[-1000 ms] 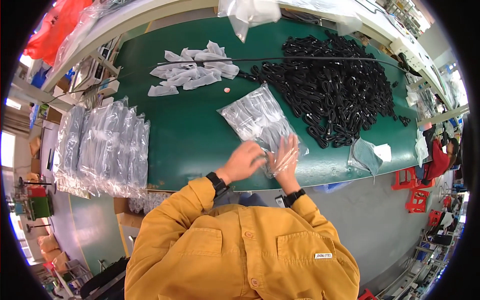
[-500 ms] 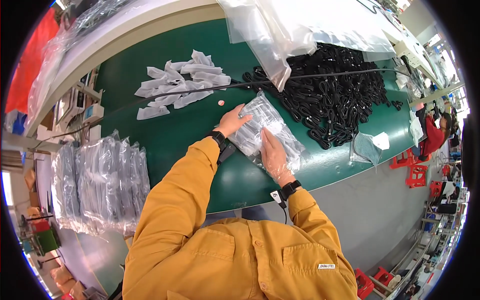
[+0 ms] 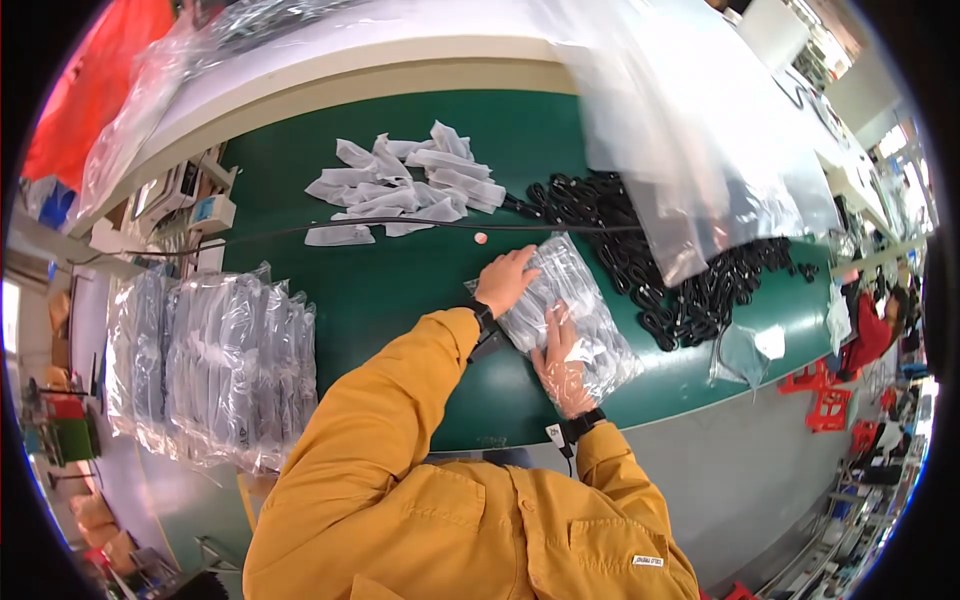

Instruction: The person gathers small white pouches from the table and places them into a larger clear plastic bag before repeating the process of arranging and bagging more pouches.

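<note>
A clear plastic bag packed with several pale wrapped pieces lies flat on the green table, in front of me. My left hand rests on the bag's left edge, fingers stretched out over the plastic. On the bag's near part lies my right hand, its fingers spread and pressed flat. Neither hand is wrapped round anything. Just beyond the bag, to its right, is a heap of black coiled cables. Loose frosted white sleeves are scattered at the far left.
Filled clear bags stand in a row at the left. Large clear plastic sheets hang over the cable heap. A black cord stretches across the table. A mesh pouch lies near the right edge; red stools stand beyond.
The whole view has shifted, so the table sits lower and the hanging sheets cover more of the cables. My right hand's fingers have spread apart on the bag; my left stays at its edge.
</note>
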Motion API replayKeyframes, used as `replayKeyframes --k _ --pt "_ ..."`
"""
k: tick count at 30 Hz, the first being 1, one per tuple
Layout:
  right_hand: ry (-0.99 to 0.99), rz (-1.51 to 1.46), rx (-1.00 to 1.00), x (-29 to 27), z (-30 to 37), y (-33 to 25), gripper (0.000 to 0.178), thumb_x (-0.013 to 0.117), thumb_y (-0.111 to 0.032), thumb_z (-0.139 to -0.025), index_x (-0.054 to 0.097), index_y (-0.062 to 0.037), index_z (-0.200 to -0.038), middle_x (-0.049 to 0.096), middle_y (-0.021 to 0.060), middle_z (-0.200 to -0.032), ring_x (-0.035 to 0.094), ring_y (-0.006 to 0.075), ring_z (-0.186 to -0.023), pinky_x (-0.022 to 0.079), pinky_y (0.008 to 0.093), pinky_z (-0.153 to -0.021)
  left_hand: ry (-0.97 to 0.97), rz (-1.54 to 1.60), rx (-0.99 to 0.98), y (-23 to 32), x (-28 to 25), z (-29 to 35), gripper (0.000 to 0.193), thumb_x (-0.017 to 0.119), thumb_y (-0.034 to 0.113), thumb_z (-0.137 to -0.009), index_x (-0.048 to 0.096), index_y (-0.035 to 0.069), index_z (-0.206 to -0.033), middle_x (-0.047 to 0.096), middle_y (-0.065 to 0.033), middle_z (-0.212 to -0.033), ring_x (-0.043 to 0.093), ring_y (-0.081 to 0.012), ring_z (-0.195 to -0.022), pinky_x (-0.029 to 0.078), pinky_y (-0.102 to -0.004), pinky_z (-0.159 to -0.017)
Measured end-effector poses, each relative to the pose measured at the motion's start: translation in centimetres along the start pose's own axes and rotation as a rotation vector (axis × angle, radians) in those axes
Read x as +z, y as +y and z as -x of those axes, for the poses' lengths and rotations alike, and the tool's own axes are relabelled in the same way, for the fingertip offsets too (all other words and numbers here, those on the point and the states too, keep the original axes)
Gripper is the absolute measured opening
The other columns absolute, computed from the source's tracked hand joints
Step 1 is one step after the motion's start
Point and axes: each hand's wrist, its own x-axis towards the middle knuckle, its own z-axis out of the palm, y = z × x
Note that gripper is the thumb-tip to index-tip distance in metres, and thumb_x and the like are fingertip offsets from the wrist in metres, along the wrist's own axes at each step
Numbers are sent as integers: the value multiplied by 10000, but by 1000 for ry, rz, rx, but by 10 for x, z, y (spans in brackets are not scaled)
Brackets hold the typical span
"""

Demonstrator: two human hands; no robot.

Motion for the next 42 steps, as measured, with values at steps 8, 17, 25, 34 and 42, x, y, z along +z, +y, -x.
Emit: replayKeyframes --k 8,17,25,34,42 --pt "-286 -119 -47 -55 42 42 536 671 -98 -782 509 -15 -1286 469 199 -1372 483 392 -1226 455 430 -969 310 59 139 -21 -14 31 446 566 274 -926 495 9 -1278 526 -179 -1212 483 -363 -1133 431 -411 -944" --pt "-172 19 6 -118 -111 -41 335 674 -154 -805 637 -24 -1111 641 205 -1019 615 373 -961 492 411 -822 345 187 -130 -62 -64 173 305 644 166 -866 568 -7 -1105 525 -175 -1135 478 -361 -1098 428 -427 -932" --pt "-225 -95 -371 138 -270 -183 694 741 -491 -737 537 -179 -1323 455 191 -1381 393 400 -1295 329 510 -1055 283 218 -257 -75 -101 248 291 643 154 -867 571 25 -1118 534 -167 -1170 475 -366 -1132 409 -432 -968" --pt "-391 216 -522 212 -281 -188 651 658 -599 -754 527 -324 -1329 403 145 -1437 296 440 -1339 250 660 -1020 459 185 -457 -63 -111 285 302 645 149 -861 564 15 -1120 535 -175 -1170 485 -388 -1109 399 -438 -979" --pt "-400 88 -715 142 -153 -151 569 679 -516 -774 565 -309 -1291 424 116 -1426 310 420 -1339 255 629 -1032 778 422 -666 -69 -128 244 487 714 79 -813 498 13 -1244 525 -145 -1146 588 -203 -929 523 -294 -709"
